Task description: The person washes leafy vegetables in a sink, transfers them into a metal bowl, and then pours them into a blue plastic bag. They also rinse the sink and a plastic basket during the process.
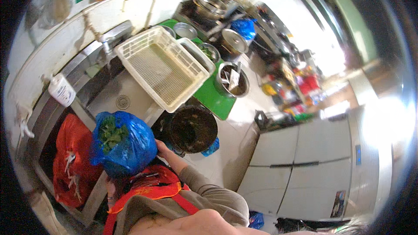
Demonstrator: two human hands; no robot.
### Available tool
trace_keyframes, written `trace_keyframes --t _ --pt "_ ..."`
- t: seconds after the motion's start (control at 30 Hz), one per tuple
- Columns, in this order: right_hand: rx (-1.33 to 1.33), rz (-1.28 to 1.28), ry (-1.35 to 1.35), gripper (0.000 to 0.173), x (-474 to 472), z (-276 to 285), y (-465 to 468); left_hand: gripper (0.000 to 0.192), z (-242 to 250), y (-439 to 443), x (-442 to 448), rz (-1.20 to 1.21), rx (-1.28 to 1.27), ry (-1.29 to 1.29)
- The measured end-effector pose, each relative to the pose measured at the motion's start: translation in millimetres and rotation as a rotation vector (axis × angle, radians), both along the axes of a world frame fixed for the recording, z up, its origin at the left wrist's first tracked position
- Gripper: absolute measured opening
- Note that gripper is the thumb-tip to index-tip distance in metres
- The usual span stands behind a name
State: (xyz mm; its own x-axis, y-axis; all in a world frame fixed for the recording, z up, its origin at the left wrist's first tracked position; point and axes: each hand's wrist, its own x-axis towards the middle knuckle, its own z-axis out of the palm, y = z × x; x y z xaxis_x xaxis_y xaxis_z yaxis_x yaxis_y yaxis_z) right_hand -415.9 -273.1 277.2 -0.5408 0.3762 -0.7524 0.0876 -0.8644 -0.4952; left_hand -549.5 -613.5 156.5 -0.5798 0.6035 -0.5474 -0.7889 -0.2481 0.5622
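A bulging blue plastic bag [135, 143] is held up against the front of my red apron [153, 182]. Leafy greens [112, 133] show through its open top. My right hand [162, 149] grips the bag's right side, the fingers partly hidden behind it. Low at the bag's left side is my left hand [111, 187]; it seems to support the bag from below, with most of its fingers hidden. Close by on the left, a full red mesh sack [73, 163] lies in a metal sink basin.
A white plastic crate [161, 68] rests across the sink basin [107, 99], near the faucet [105, 45]. A white bottle [62, 89] stands on the sink rim. A dark bin [194, 129], a green board [217, 101] with bowls, and a refrigerator [294, 169] are to the right.
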Motion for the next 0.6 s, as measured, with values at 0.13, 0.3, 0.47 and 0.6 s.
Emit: trace_keyframes --t 0.13,0.3,0.47,0.6 --pt "-0.092 -0.158 0.093 0.032 -9.6 -6.3 -2.4 0.024 40.5 11.8 -20.8 -0.015 0.002 0.046" --pt "0.104 -0.222 -0.183 0.034 -34.7 10.9 1.4 0.013 113.0 63.2 -45.8 0.095 -0.102 0.320" --pt "0.020 -0.404 -0.107 0.019 -43.6 39.2 -1.0 0.021 155.9 115.8 -64.6 0.176 -0.353 0.369" --pt "0.046 -0.363 -0.156 0.018 -37.6 50.3 3.0 0.033 150.4 153.4 -72.8 0.247 -0.678 0.845"
